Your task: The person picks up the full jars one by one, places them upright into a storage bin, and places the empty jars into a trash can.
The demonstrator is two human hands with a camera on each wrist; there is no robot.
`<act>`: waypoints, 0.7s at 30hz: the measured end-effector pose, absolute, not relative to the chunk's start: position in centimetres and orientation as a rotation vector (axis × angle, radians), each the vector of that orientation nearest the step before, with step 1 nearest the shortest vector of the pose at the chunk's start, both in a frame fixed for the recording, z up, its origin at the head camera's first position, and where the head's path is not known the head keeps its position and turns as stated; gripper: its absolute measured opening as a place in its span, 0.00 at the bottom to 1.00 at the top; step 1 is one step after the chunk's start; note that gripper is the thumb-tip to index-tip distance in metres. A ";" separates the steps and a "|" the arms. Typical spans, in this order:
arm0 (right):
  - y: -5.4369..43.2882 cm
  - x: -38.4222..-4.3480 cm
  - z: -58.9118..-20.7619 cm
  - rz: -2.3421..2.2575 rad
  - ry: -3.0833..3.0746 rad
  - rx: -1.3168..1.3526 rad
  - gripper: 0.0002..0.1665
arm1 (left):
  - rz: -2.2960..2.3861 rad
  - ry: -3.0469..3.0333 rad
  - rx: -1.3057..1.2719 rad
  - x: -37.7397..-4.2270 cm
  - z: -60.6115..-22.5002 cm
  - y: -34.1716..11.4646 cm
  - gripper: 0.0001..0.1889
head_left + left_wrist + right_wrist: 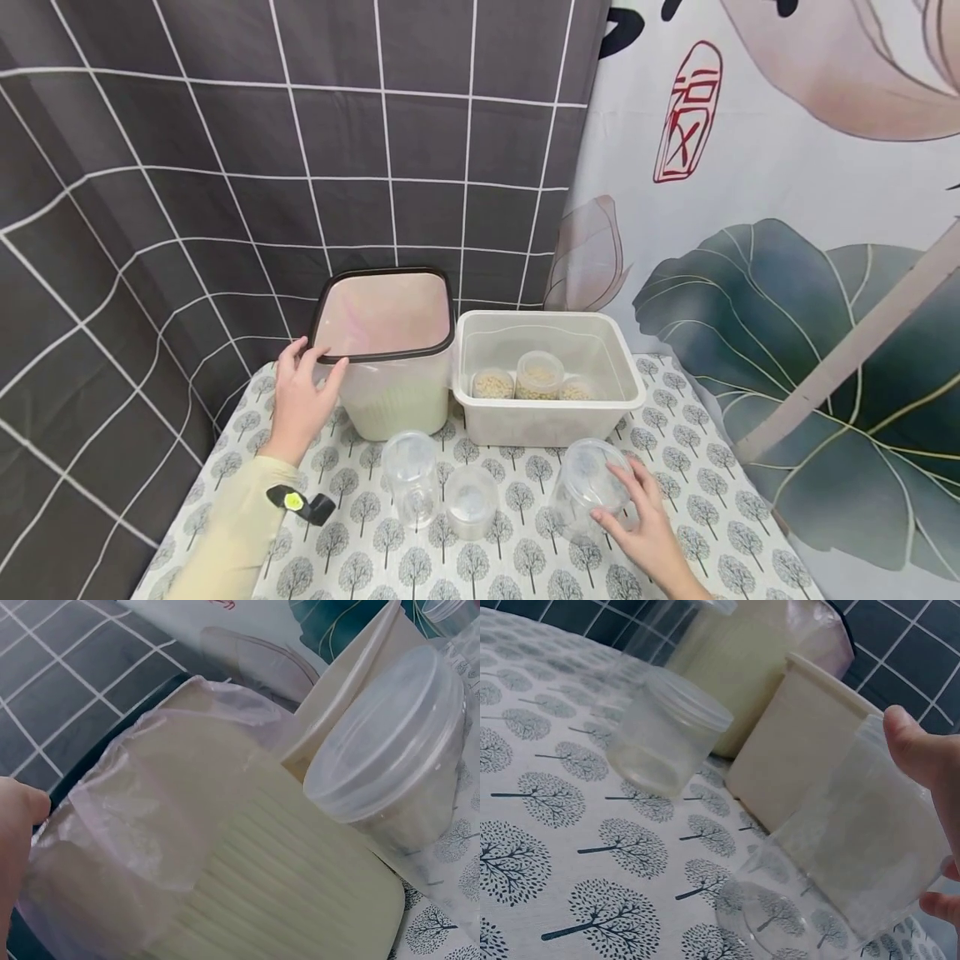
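Observation:
My left hand (303,400) rests on the dark rim of a pale green trash bin (397,400), its fingers spread. A thin pinkish bag (142,802) lines the bin. At the front right, my right hand (645,529) holds a clear, lidded plastic jar (588,492) between thumb and fingers near its top. No contents show inside this jar. To its left stand a taller clear jar (412,479) and a shorter clear jar (471,504), both with translucent lids.
A white rectangular bin (551,425) stands beside the trash bin. Inside it are three jars (540,375) with pale, grain-like contents. A tree-print cloth (525,558) covers the table, and a grid-patterned curtain (427,217) hangs behind.

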State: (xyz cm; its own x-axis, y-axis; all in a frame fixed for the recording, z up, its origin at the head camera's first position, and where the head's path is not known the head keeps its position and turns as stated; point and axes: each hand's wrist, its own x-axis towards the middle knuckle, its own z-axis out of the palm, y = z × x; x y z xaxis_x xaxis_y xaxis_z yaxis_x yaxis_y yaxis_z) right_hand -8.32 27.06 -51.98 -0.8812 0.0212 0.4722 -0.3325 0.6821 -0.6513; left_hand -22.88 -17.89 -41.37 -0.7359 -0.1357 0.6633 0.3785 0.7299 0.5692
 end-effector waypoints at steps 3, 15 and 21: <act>26.9 -8.4 -52.3 1.084 -2.437 0.238 0.44 | -0.960 -2.199 -0.180 -23.0 -41.8 -18.0 0.18; 26.3 -9.1 -53.6 1.140 -2.339 0.202 0.48 | -0.987 -2.147 -0.221 -23.9 -42.1 -18.0 0.15; 26.0 -9.2 -54.1 1.106 -2.334 0.180 0.53 | -0.982 -2.152 -0.216 -23.9 -42.4 -17.9 0.16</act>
